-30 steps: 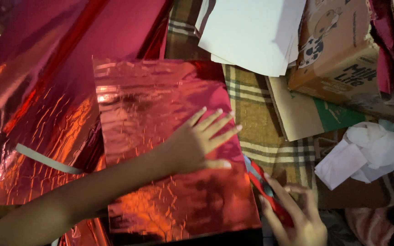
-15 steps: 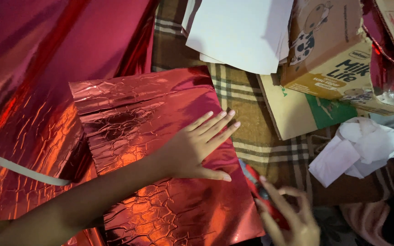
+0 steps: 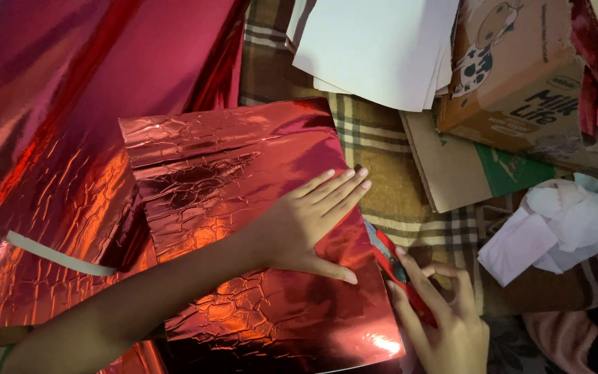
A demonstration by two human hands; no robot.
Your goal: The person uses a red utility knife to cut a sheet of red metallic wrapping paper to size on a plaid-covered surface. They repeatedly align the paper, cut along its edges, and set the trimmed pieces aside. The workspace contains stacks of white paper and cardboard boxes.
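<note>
Surface: plaid cloth [image 3: 382,149] in brown, tan and green, spread under everything and mostly covered.
Left hand: the left hand [image 3: 306,221] lies flat, palm down, fingers straight and spread slightly, thumb stretched out along the lower side; it grips nothing and presses on the wrapped box.
Wrapped box: the wrapped box [image 3: 243,228], a flat rectangle covered in crinkled shiny red foil, lies in the middle of the view on the cloth, tilted a little, its right edge just beside the cutter.
Right hand: the right hand [image 3: 444,318] sits at the lower right, fingers curled closed around the red cutter [image 3: 399,270], which points up along the box's right edge.
Foil sheet: a large loose foil sheet [image 3: 57,138] of the same red fills the left side, partly under the box.
Paper strip: a pale paper strip [image 3: 57,253] lies on the foil sheet, left of the forearm.
Top: white paper sheets [image 3: 375,48] overlap the cloth.
Right: cardboard boxes [image 3: 493,125], with crumpled white cloth [image 3: 562,221] below them.
</note>
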